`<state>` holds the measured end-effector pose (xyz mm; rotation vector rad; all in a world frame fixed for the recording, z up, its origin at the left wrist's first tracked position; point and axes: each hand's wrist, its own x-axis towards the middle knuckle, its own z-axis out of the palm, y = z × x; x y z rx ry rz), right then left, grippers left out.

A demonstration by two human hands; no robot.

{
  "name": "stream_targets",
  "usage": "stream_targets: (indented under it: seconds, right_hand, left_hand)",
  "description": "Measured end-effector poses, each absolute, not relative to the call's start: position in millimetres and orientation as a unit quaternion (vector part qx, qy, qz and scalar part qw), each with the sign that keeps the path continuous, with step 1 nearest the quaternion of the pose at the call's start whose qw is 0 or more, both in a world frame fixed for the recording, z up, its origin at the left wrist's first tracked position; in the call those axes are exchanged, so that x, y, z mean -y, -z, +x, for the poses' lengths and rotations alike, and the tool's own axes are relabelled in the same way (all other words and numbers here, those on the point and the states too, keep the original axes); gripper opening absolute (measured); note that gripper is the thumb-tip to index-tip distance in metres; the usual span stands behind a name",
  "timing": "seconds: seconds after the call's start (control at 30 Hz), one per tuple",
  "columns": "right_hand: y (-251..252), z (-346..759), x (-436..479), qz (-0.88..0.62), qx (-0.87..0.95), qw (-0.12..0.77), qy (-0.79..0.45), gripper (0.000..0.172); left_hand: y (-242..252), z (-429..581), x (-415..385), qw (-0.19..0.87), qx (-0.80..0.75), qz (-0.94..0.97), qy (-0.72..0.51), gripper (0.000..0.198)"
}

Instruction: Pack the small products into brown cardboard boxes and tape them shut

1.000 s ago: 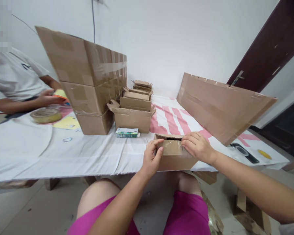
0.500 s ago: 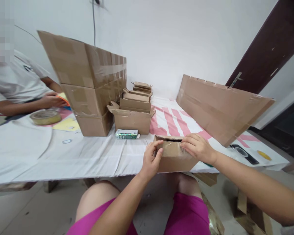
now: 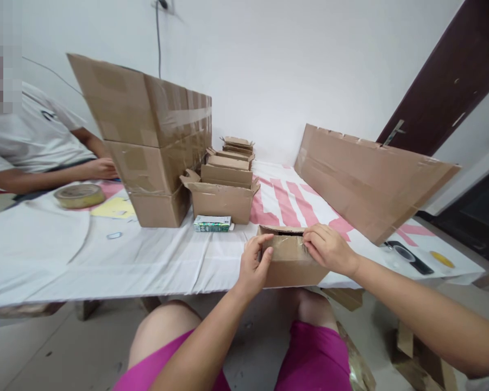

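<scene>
A small cardboard box [image 3: 295, 273] sits at the table's front edge, its top flaps parted by a dark gap along the back. My left hand [image 3: 255, 263] grips its left end, with the thumb on the near side and the fingers over the top corner. At the right end, the bent fingers of my right hand [image 3: 328, 248] press together on the edge of the top flap by the gap; the fingertips are partly hidden. Shiny clear tape shows on the near flap.
Stacked taped boxes [image 3: 140, 127] stand left, beside a row of open-topped boxes [image 3: 222, 201]. A small green-and-white carton [image 3: 212, 224] lies in front. A large cardboard sheet [image 3: 367, 182] leans at right. A tape roll [image 3: 79, 196] lies near another person [image 3: 44, 136] at left.
My right hand's fingers have curled in slightly at the flap edge, while my left hand keeps its hold. The other person's hand has shifted, and the orange-and-yellow item there no longer shows.
</scene>
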<state>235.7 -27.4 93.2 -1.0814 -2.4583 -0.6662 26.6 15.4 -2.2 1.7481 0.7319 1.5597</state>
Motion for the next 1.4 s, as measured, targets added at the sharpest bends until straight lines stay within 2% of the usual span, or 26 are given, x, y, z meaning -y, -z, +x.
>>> stream_targets:
  seconds: [0.5, 0.73, 0.93, 1.07, 1.3, 1.4]
  right_hand:
    - [-89, 227, 29, -0.515, 0.807, 0.275, 0.082, 0.010]
    - [-97, 236, 26, -0.504, 0.817, 0.280, -0.016, 0.022]
    - [-103, 235, 31, -0.456, 0.853, 0.252, 0.026, 0.007]
    - [-101, 230, 27, -0.449, 0.853, 0.259, 0.056, 0.012]
    - [-95, 231, 15, -0.541, 0.768, 0.343, 0.010, 0.009]
    - [-94, 234, 12, -0.564, 0.736, 0.372, -0.024, 0.009]
  left_hand:
    - [3, 26, -16, 0.322, -0.280, 0.677, -0.600, 0.027]
    - [2, 27, -15, 0.319, -0.285, 0.676, -0.601, 0.028]
    - [1, 27, -14, 0.319, -0.286, 0.672, -0.604, 0.027]
    - [2, 27, -14, 0.320, -0.285, 0.674, -0.602, 0.027]
    - [2, 27, -14, 0.303, -0.288, 0.683, -0.599, 0.026]
    - [4, 29, -14, 0.311, -0.293, 0.682, -0.594, 0.032]
